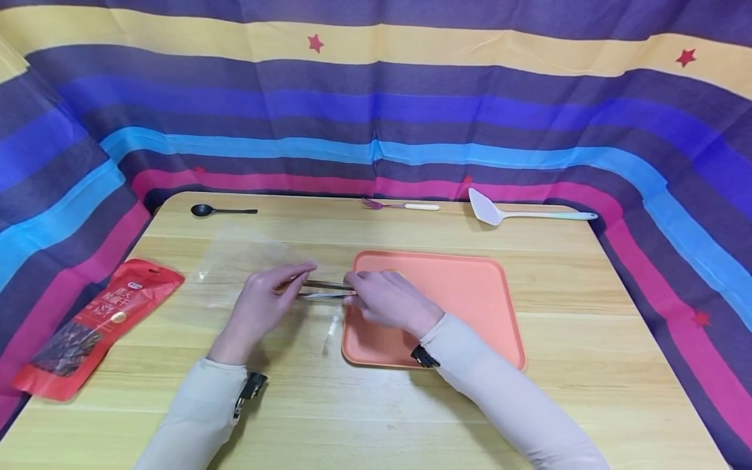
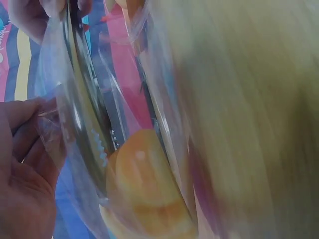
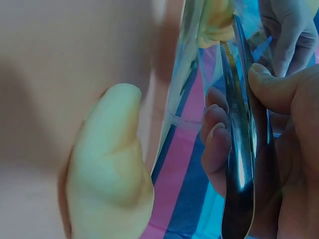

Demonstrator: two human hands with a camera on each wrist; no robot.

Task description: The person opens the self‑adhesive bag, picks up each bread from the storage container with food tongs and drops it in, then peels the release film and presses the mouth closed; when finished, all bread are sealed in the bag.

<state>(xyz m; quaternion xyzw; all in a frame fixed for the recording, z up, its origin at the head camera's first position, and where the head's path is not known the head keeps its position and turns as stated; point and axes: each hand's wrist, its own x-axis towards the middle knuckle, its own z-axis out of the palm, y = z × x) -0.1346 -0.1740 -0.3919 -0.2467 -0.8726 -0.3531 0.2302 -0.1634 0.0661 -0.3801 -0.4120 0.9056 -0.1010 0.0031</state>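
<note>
My right hand (image 1: 388, 297) grips metal tongs (image 1: 323, 292) over the left edge of the coral tray (image 1: 493, 313). In the right wrist view the tongs (image 3: 241, 144) lie between thumb and curled fingers, with their tips close to a bread roll (image 3: 215, 22). To the left, my left hand (image 1: 267, 307) pinches the edge of a clear plastic bag (image 1: 235, 258). Through the film, the left wrist view shows a golden bread roll (image 2: 142, 169) beside the tongs' toothed end. A second pale roll (image 3: 109, 164) rests on the tray, largely hidden by my right hand in the head view.
A red snack pouch (image 1: 96, 333) lies at the table's left edge. Along the back are a black spoon (image 1: 202, 210), a purple fork (image 1: 405, 205) with a pale handle, and a white spatula (image 1: 487, 207). A striped cloth (image 1: 376, 111) hangs around the table (image 1: 329, 418).
</note>
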